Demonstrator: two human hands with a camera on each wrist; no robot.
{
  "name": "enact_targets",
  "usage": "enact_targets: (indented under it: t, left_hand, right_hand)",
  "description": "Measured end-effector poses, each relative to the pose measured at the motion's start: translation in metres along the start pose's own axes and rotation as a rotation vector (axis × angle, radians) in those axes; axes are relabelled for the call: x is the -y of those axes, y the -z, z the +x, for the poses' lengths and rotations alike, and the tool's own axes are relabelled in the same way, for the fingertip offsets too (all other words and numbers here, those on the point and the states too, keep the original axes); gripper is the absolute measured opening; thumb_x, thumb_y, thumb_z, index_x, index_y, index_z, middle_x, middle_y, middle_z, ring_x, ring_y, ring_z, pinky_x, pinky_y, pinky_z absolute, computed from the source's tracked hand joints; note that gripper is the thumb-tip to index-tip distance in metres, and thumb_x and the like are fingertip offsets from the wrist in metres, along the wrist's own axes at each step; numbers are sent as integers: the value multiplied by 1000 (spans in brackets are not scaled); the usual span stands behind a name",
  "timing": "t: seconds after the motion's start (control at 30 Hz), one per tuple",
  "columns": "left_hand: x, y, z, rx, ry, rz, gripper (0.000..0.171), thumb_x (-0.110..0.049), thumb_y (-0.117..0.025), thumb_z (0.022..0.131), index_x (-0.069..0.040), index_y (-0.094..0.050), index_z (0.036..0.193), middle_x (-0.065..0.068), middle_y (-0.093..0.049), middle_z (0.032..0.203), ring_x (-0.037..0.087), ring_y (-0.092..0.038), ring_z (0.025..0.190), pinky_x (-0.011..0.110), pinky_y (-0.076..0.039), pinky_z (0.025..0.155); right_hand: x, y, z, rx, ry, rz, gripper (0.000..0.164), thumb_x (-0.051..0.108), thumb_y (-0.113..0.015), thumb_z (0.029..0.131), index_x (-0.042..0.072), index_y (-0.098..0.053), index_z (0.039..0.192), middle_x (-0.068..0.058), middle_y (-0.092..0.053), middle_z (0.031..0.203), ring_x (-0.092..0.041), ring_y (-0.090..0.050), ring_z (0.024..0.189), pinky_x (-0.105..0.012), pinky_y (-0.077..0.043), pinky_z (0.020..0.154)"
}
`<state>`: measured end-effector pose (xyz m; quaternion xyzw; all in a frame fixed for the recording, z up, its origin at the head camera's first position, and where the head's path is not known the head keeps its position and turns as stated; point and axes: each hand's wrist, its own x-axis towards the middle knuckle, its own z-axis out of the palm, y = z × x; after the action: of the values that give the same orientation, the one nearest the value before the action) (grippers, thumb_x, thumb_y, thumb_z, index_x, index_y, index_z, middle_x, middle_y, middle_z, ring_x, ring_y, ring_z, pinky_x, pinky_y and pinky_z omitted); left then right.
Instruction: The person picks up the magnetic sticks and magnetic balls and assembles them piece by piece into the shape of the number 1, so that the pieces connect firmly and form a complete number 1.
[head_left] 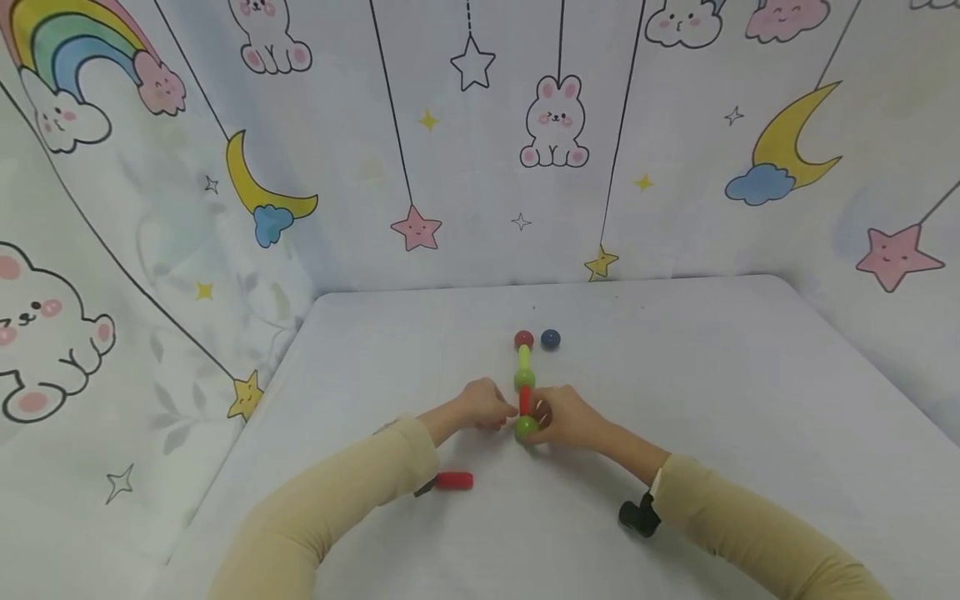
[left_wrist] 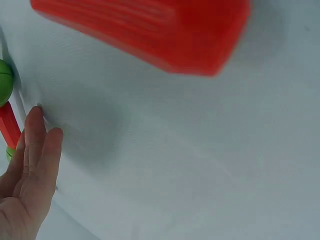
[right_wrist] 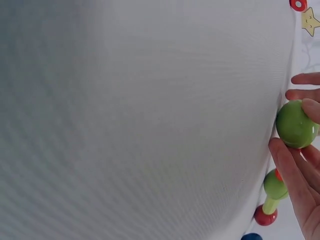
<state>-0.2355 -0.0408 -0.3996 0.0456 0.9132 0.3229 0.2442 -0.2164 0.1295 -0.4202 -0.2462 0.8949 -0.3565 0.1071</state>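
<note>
A chain of toy pieces stands out from the white table: a red ball (head_left: 523, 339), a yellow-green rod (head_left: 524, 358), a green ball (head_left: 524, 379), a red rod (head_left: 525, 401) and a nearer green ball (head_left: 527, 429). My right hand (head_left: 572, 419) holds the nearer green ball, fingers bent about its side. From the left, my left hand (head_left: 483, 404) reaches up to the red rod and this ball. Its fingers (left_wrist: 35, 135) look fairly straight in the left wrist view; whether they touch the chain is hard to tell. The right wrist view shows the held green ball (right_wrist: 296, 124) between both hands.
A loose blue ball (head_left: 551, 339) lies right of the red ball. Another red rod (head_left: 454, 481) lies by the left sleeve, and looms large in the left wrist view (left_wrist: 150, 30). White table cloth (head_left: 712, 358) surrounds the pieces, with a patterned curtain (head_left: 480, 167) behind.
</note>
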Motion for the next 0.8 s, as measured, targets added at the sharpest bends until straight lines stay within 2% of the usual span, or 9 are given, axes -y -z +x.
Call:
enact_targets:
  t: [0.2,0.27,0.4,0.53,0.63,0.8]
  left_hand:
    - [14,1,-7,52,-290,258,20,-21,-63,85,-3,-69,92,1,-66,78,11,-57,74,24,-48,68]
    - [17,2,-10,82,-340,295,18,-20,-61,86,-5,-69,92,-1,-65,81,11,-56,77,25,-48,71]
    - [22,7,-18,121,-344,316,17,-19,-58,88,-5,-68,93,-1,-64,82,12,-55,79,26,-48,72]
    - [31,12,-26,115,-340,346,18,-20,-58,88,-5,-68,91,-1,-64,80,11,-56,77,25,-48,69]
    - [38,14,-31,112,-319,341,19,-23,-60,87,-6,-68,90,-2,-63,78,10,-56,74,24,-48,67]
    - [48,17,-39,120,-294,323,20,-29,-67,82,-10,-68,85,-5,-61,77,10,-54,73,25,-47,67]
  right_hand:
    - [-1,1,2,9,-45,21,27,10,-78,71,8,-58,90,-6,-65,87,-16,-63,76,-27,-53,66]
    - [-1,1,3,7,-68,22,27,10,-78,71,10,-58,91,-5,-65,88,-16,-62,76,-27,-53,66]
    - [0,1,2,-1,-76,21,26,10,-77,72,10,-60,92,-3,-65,88,-15,-62,77,-27,-53,67]
    - [0,3,1,-9,-39,13,25,8,-76,72,7,-61,92,-3,-65,89,-16,-62,79,-27,-53,69]
    - [-1,3,2,-11,-22,-3,25,9,-76,72,7,-62,92,-4,-66,89,-17,-63,79,-27,-53,69]
    - [-2,3,4,-9,-53,-2,25,10,-77,72,9,-63,92,-4,-66,89,-16,-63,78,-27,-53,69]
